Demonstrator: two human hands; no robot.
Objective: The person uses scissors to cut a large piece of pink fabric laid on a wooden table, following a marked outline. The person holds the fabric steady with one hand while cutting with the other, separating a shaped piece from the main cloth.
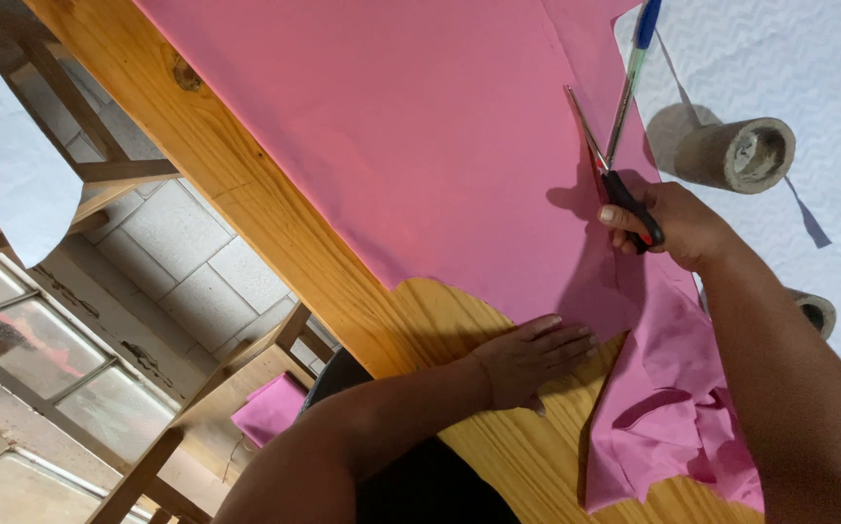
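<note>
A large sheet of pink fabric (411, 146) lies spread over a wooden table (275, 209). My right hand (678, 223) grips black-handled scissors (600, 160), whose blades point away from me into the pink fabric along a cut line. My left hand (532, 359) lies flat, fingers together, at the near edge of the fabric and on the bare wood. A cut strip of the same pink fabric (673, 417) hangs bunched under my right forearm.
White cloth (808, 68) covers the table's right side, with two cardboard tubes (741, 153) (813, 312) lying on it. A blue pen (639, 58) lies at the pink fabric's edge. Wooden chairs (246, 378), a pink scrap (270, 408) and a tiled floor (178, 243) are at left.
</note>
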